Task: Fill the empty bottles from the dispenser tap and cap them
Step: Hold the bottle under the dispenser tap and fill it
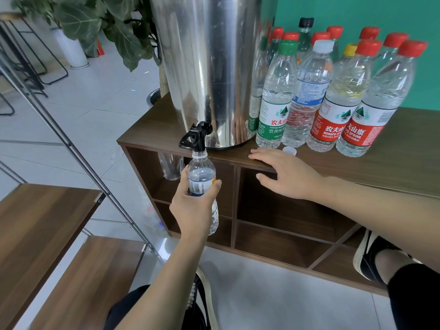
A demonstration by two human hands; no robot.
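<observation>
Nearest the viewer, the left hand point(194, 206) grips an uncapped clear bottle point(202, 184) around its labelled middle, thumb on one side and fingers curled round the other. The bottle stands upright in the air in front of the cabinet's open shelves, its mouth directly under the black tap point(194, 136); whether the two touch cannot be told. Its upper body looks partly filled.

To the right, the right hand point(283, 173) lies with fingers spread and nearly straight over the front edge of the wooden cabinet top point(404, 151), holding nothing. Just beyond its fingertips a loose white cap point(289, 151) lies on the top.

Behind the tap stands the steel dispenser point(207, 67), a tall polished cylinder seated at the cabinet's left corner, the tap projecting past the front edge. An empty clear bottle point(170, 166) stands in the upper left compartment of the cabinet.

Right of the dispenser, a cluster of capped bottles point(333, 91) stands upright on the top, close together: mostly red caps, with one green, one white, one yellow and one black.

Farther back, a large-leaved plant point(107, 27) in a white pot stands on the tiled floor, and a teal wall point(357, 10) rises behind the bottles.
</observation>
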